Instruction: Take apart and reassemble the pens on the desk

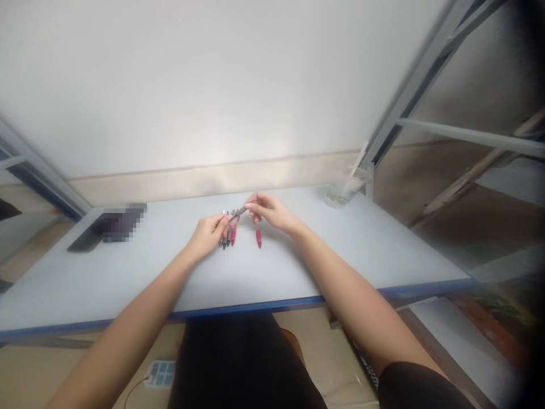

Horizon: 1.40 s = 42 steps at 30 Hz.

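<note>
Gray pen [239, 213] btwn L hand [209, 234] & R hand [270, 211], both pinching it.

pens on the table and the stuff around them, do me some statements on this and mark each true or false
Both the left hand and the right hand hold the dark pen. True.
The clear cup stands near the left end of the table. False: it stands toward the right end.
One pink pen lies apart from the row of pens. True.
The row of pens is all dark. False: it has a pink one too.
</note>
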{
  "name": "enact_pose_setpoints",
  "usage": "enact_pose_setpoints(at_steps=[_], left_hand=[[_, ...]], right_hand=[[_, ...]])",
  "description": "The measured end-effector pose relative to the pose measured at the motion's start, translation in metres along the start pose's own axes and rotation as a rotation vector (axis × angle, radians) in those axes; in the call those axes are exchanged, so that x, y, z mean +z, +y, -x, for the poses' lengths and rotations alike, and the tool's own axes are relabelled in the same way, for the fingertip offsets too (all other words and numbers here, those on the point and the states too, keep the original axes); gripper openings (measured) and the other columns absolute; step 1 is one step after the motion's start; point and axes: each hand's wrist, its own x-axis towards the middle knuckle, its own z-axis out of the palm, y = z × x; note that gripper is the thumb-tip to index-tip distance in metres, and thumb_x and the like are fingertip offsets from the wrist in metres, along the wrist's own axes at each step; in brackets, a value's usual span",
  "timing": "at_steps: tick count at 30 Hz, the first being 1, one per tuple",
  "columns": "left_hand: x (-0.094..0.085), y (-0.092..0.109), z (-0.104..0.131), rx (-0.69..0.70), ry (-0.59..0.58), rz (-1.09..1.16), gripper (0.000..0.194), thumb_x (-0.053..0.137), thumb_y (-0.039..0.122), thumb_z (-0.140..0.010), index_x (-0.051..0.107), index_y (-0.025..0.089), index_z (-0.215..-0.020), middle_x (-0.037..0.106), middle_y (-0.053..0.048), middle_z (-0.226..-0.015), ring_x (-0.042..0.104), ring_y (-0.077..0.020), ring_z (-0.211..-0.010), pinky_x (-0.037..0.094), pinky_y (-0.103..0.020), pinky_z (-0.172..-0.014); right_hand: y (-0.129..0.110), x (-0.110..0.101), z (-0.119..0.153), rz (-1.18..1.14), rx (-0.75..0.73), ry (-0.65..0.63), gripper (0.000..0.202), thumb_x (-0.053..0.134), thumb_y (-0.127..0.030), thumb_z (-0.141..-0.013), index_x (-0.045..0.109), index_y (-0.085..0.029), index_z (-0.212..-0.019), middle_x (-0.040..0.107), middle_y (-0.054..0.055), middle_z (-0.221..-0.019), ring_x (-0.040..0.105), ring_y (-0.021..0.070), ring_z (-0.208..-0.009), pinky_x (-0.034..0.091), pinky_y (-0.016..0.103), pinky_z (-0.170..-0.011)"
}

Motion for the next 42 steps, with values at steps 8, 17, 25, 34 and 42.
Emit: enact_pose_setpoints(at_steps=[8, 17, 25, 34, 42], left_hand=[[-0.002, -0.005, -0.003, 0.028, 0.161, -0.202, 0.041, 0.047, 0.051, -0.102, 0.070, 0.020, -0.085, 0.059, 0.001, -0.063, 0.051, -0.0166, -0.059, 0.041, -0.030, -0.064], [-0.004, -0.008, -0.002, 0.125, 0.138, -0.185, 0.027, 0.055, 0.045, -0.101, 0.067, 0.021, -0.097, 0.070, -0.003, -0.088, 0.060, -0.0184, -0.076, 0.048, -0.031, -0.074], [-0.007, -0.016, -0.004, 0.244, 0.042, -0.339, 0.034, 0.051, 0.039, -0.107, 0.078, 0.020, -0.116, 0.067, -0.006, -0.097, 0.067, -0.0207, -0.084, 0.054, -0.035, -0.085], [-0.006, -0.023, -0.007, 0.267, 0.008, -0.522, 0.036, 0.049, 0.041, -0.111, 0.078, 0.025, -0.123, 0.079, -0.009, -0.112, 0.073, -0.0264, -0.099, 0.055, -0.038, -0.093], [-0.005, -0.016, -0.015, 0.324, -0.005, -0.615, 0.042, 0.042, 0.041, -0.112, 0.077, 0.020, -0.124, 0.079, -0.012, -0.112, 0.073, -0.0279, -0.103, 0.057, -0.039, -0.093]], right_hand=[[-0.005, 0.007, 0.004, 0.146, 0.077, -0.040, 0.056, 0.061, -0.066, -0.098, 0.042, -0.023, -0.068, 0.035, -0.007, -0.055, 0.035, 0.0094, -0.051, 0.032, 0.024, -0.050], [-0.011, 0.004, 0.006, 0.276, 0.245, -0.046, 0.066, 0.050, -0.063, -0.105, 0.050, -0.020, -0.055, 0.048, 0.001, -0.044, 0.050, 0.0129, -0.043, 0.045, 0.028, -0.057], [-0.002, 0.007, 0.003, 0.243, 0.077, -0.009, 0.026, 0.070, -0.043, -0.093, 0.068, -0.017, -0.087, 0.073, 0.004, -0.083, 0.059, 0.0149, -0.069, 0.047, 0.028, -0.068], [-0.005, 0.001, 0.002, 0.245, 0.091, -0.086, 0.023, 0.077, -0.035, -0.087, 0.070, -0.017, -0.099, 0.076, 0.005, -0.093, 0.064, 0.0167, -0.075, 0.048, 0.028, -0.071], [-0.012, -0.012, 0.001, 0.283, 0.112, -0.038, 0.029, 0.081, -0.023, -0.084, 0.067, -0.017, -0.109, 0.077, 0.003, -0.091, 0.067, 0.0159, -0.075, 0.049, 0.027, -0.071]])
